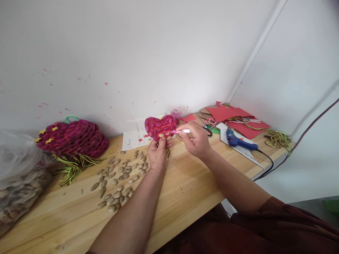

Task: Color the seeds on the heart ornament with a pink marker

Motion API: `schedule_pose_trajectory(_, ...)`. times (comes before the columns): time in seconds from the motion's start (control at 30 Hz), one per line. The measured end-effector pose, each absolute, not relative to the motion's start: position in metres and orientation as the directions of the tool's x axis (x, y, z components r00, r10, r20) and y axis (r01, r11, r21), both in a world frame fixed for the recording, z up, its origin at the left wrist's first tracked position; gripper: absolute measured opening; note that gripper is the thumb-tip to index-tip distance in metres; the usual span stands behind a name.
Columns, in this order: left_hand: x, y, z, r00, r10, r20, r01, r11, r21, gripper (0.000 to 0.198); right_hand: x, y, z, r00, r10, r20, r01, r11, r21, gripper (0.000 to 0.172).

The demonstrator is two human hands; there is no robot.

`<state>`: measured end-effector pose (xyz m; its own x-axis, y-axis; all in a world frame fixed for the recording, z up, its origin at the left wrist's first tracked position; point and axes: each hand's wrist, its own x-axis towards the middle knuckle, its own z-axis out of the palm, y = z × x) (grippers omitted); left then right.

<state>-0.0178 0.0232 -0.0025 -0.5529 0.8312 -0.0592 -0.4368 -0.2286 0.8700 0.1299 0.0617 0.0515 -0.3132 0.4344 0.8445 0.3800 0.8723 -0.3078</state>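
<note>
A heart-shaped piece (pixel 155 127) covered with magenta-painted peanuts is up above the wooden table. My left hand (pixel 157 152) grips its lower end, where a few peanuts are still pale. A white-handled brush (pixel 185 131) is pinched in my right hand (pixel 196 139), and its pink tip touches or nearly touches the lower right of the heart. Behind the heart, a small clear cup (pixel 176 113) with pink paint stands near the wall. Loose unpainted peanuts (pixel 124 169) lie on the table left of my left forearm.
Stacked magenta hearts with tassels (pixel 79 137) and a plastic bag of peanuts (pixel 21 187) are at the left. A printed sheet (pixel 129 135) lies behind my left hand. Right are red paper (pixel 230 114), a blue glue gun (pixel 239 141) with its cord, and tangled cords (pixel 278 139).
</note>
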Motion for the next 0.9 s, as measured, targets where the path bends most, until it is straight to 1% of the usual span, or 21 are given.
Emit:
schedule_pose_trajectory(0.27, -0.0193, 0.0236, -0.0036, -0.552, 0.832, -0.057, -0.434, -0.229, 0.871, 0.048, 0.1293, 0.0613, 0.0500, -0.292, 0.427, 0.856, 0.380, 0.873, -0.306, 0.014)
schedule_pose_trajectory(0.53, -0.0186, 0.0230, -0.0021, -0.558, 0.825, -0.094, -0.489, -0.235, 0.840, 0.047, 0.1281, 0.0620, 0.0493, -0.274, 0.416, 0.867, 0.365, 0.879, -0.306, 0.011)
schedule_pose_trajectory(0.73, -0.0182, 0.0232, -0.0004, -0.554, 0.826, -0.103, -0.515, -0.243, 0.822, 0.047, 0.1261, 0.0581, 0.0510, -0.293, 0.402, 0.868, 0.345, 0.891, -0.296, 0.012)
schedule_pose_trajectory(0.9, -0.0180, 0.0235, -0.0012, -0.556, 0.824, -0.107, -0.510, -0.237, 0.827, 0.047, 0.1268, 0.0591, 0.0514, -0.269, 0.412, 0.871, 0.369, 0.879, -0.301, 0.014)
